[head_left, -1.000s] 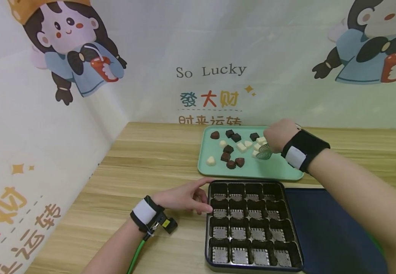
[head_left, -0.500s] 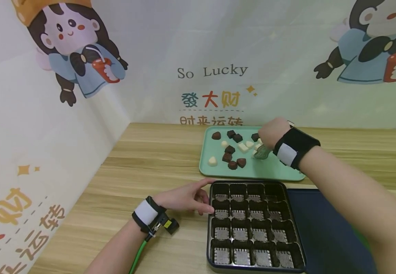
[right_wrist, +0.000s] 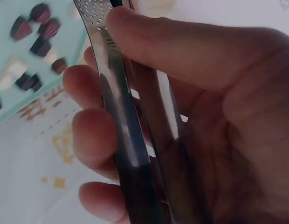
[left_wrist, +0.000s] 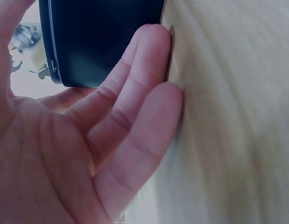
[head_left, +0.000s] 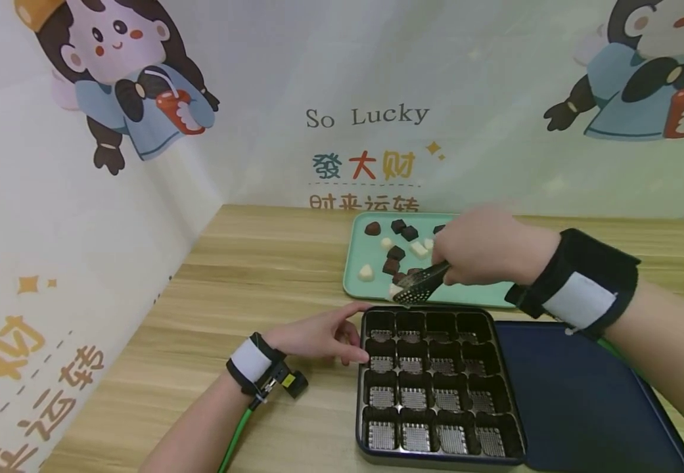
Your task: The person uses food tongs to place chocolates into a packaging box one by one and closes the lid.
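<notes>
My right hand (head_left: 486,246) grips metal food tongs (head_left: 421,284) with perforated ends, which pinch a white chocolate (head_left: 395,290) over the near edge of the green tray (head_left: 350,263). In the right wrist view, thumb and fingers wrap the handles of the tongs (right_wrist: 121,102). Dark and white chocolates lie loose on the tray. Nearer stands a black box (head_left: 436,387) with square compartments. My left hand (head_left: 318,338) rests against its left side near the far corner, thumb and index finger touching it. Seen from the left wrist, relaxed fingers lie along the dark box wall (left_wrist: 98,46).
A dark blue lid-like panel (head_left: 584,394) lies right of the box, under the right forearm. Wooden table (head_left: 247,276) extends to the left. A printed cloth backdrop (head_left: 247,112) rises behind the table. A green cable (head_left: 238,433) runs from the left wrist camera.
My right hand has lifted the tongs from the white chocolates and come nearer and left, carrying one white chocolate toward the box. My left hand has stayed at the box's side.
</notes>
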Motion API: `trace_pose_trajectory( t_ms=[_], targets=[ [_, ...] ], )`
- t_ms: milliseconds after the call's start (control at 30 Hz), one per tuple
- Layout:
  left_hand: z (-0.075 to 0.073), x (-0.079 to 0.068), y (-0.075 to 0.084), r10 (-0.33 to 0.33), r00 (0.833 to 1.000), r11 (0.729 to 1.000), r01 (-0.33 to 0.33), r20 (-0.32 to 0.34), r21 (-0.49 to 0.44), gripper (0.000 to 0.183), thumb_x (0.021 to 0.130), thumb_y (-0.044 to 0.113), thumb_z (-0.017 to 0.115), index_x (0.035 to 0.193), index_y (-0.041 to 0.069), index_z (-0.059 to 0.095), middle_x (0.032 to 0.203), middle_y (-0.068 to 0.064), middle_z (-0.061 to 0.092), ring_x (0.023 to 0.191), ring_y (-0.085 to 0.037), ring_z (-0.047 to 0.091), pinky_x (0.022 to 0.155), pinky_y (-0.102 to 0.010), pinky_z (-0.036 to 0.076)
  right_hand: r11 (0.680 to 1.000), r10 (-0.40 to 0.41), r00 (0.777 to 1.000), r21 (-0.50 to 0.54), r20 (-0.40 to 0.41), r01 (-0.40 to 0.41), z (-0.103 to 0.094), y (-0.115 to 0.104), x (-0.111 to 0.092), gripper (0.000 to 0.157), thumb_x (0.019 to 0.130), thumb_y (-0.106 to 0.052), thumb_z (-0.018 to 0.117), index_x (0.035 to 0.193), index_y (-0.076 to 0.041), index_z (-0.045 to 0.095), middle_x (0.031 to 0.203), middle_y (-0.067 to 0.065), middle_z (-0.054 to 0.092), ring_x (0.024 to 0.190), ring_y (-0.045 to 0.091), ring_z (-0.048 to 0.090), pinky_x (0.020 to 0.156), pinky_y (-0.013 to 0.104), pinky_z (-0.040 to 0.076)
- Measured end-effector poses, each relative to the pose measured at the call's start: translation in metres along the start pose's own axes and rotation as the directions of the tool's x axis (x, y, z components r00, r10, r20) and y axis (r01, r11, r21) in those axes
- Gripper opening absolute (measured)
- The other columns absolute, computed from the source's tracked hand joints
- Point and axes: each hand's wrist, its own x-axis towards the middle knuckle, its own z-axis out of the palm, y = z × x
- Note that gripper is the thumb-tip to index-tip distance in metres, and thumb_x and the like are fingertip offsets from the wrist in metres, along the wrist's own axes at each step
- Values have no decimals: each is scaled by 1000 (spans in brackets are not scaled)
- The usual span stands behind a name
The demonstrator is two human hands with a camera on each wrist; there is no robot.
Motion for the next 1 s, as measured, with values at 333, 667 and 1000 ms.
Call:
trace_pose_trajectory(
  t_ms=[333,667,1000],
  targets=[
    [2,-1,-5,4,1000,999,-4,13,-36,77,82,31,65,142,33,17,87,-10,61,71,-25,59,63,-38,49,977,-113,985,-195,-132,86,8,-54,24,31,81,-3,56,57,-16,40,52,-5,25,47,10,27,45,24,24],
    [-1,-1,-4,43,998,998,-42,34,-37,74,84,28,64,141,36,18,83,-11,60,72,-25,57,62,-37,48,828,64,992,-548,-112,-115,45,-79,81,21,84,-20,56,65,-15,58,59,-1,50,54,13,48,51,31,42],
    [-3,1,-4,135,991,990,-136,19,37,33,83,27,65,110,14,51,100,-3,52,87,-15,50,76,-31,43,697,369,832,-716,415,48,29,-124,116,40,71,-61,60,71,-21,58,66,-7,52,58,13,48,55,27,38]
  ],
)
